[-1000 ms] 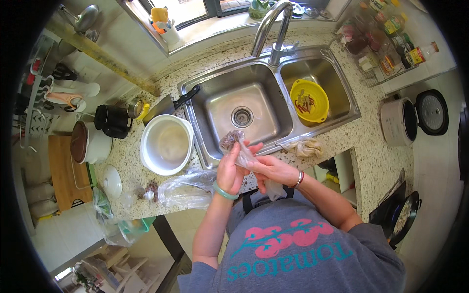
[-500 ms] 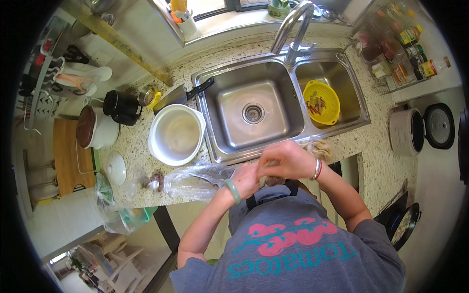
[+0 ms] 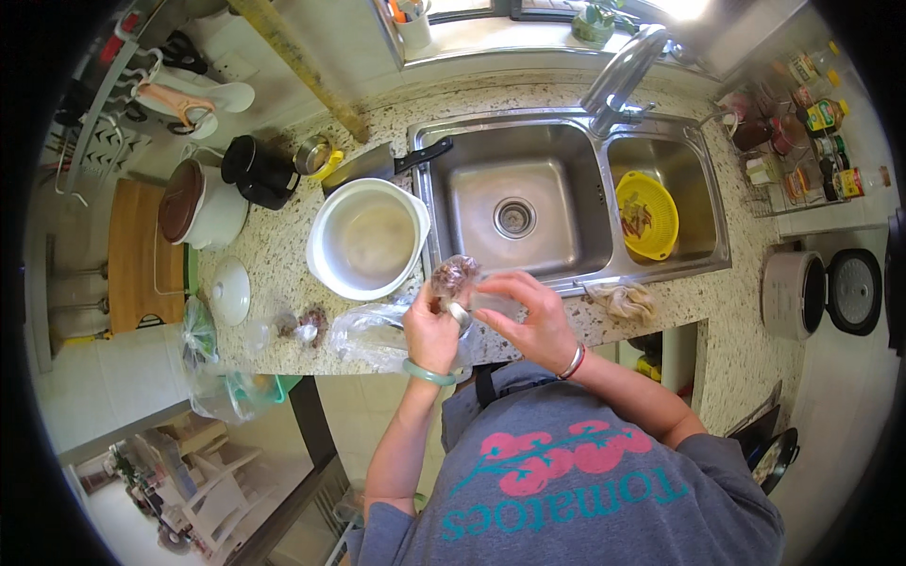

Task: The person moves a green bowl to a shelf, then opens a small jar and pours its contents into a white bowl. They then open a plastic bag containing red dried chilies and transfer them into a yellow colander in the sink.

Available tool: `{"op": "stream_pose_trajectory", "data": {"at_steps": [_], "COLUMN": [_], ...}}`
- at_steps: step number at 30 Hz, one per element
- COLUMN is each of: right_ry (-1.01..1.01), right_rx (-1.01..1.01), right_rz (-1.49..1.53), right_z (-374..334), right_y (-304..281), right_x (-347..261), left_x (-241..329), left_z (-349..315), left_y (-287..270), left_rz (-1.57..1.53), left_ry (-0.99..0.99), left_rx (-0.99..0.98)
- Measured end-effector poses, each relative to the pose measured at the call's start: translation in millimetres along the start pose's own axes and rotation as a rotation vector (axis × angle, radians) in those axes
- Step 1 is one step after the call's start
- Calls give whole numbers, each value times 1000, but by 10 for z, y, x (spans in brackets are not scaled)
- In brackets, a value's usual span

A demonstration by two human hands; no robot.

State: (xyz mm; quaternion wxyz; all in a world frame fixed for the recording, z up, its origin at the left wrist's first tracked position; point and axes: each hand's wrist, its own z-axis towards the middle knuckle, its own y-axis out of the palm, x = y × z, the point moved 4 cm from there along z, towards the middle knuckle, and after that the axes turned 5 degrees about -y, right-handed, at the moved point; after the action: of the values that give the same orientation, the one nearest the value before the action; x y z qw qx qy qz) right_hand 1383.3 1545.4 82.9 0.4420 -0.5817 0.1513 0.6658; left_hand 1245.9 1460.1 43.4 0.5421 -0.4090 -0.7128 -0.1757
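My left hand [image 3: 431, 332] is closed around the neck of a small clear plastic bag [image 3: 456, 274]. Dark reddish-brown contents bulge from the top of my fist, and a whitish twisted part shows beside my fingers. Close on its right is my right hand [image 3: 530, 319], thumb and fingers apart; whether its fingertips touch the bag is hard to see. Below and left of my left hand, a larger crumpled clear plastic bag [image 3: 370, 337] lies on the counter edge. A white pot [image 3: 415, 226] stands behind it, with a little cloudy residue inside.
The steel sink [image 3: 514, 170] lies ahead, a cleaver [image 3: 363, 166] at its left corner. Its smaller basin holds a yellow colander [image 3: 649, 203] with red pieces. A cloth [image 3: 623, 302] rests on the front rim. Another small bag [image 3: 311, 325] and a white lid [image 3: 230, 291] sit left.
My hands have risen from close to my body toward the sink's front edge, bringing the small bag into sight. My right hand has drawn apart from my left. The view has shifted slightly.
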Motion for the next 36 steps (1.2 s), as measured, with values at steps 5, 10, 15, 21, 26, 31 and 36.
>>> {"op": "stream_pose_trajectory", "data": {"at_steps": [5, 10, 15, 21, 26, 31, 36], "right_ry": [-157, -24, -212, 211, 356, 436, 256], "right_rx": [-6, -100, -66, -311, -318, -326, -560], "right_rz": [-164, 22, -22, 284, 487, 475, 242], "right_z": [113, 185, 319, 267, -14, -240, -278], "right_y": [223, 531, 688, 932, 1146, 1235, 1295], "right_x": [-200, -157, -272, -225, -75, 163, 119], "left_x": [58, -38, -80, -134, -262, -379, -352], "left_z": [-28, -7, -103, -296, -374, -412, -424], "left_y": [-211, -445, -760, -938, -1182, -1174, -1126], "left_rz": [53, -103, -614, -1013, -653, -260, 68], "left_ry": [168, 109, -236, -317, -377, -107, -54], "left_rx": [194, 59, -211, -400, -523, -286, -175]}}
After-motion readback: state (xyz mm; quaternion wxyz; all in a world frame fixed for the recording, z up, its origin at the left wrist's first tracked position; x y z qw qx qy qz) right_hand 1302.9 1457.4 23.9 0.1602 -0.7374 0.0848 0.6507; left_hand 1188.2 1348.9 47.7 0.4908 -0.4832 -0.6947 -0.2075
